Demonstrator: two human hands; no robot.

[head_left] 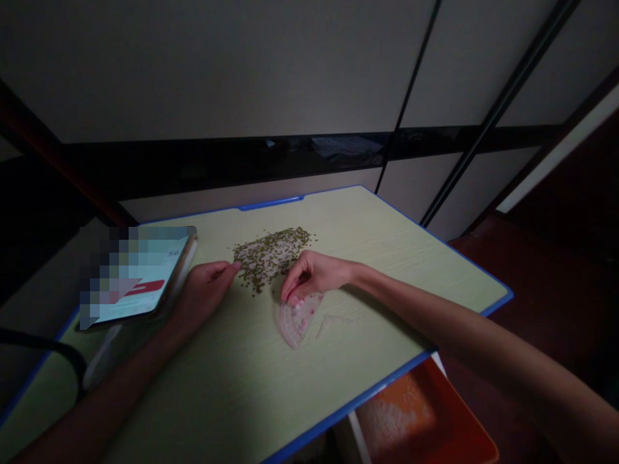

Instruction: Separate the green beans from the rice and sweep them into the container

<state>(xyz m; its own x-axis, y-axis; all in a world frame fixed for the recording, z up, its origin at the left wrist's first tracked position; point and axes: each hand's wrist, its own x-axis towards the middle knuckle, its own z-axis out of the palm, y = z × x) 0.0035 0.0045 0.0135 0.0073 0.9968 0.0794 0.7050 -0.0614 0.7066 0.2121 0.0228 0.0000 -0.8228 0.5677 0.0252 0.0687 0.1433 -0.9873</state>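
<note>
A mixed pile of small green beans and white rice-like grains (271,252) is spread on the pale green tabletop (203,393). My right hand (309,274) is closed on a clear protractor (296,322) with pink marks, its rounded edge towards the left. The protractor is tilted, just in front of the pile, and a thin line of pale grains (338,318) lies to its right. At the pile's left edge is my left hand (210,283), fingers curled and thumb against the forefinger. What it holds, if anything, is hidden.
A tablet (149,283) with a lit screen leans at the table's left, beside my left forearm. Below the front edge stands an orange container (425,399) with pale grains in it. The table's blue rim (358,401) faces a cupboard (217,71) behind.
</note>
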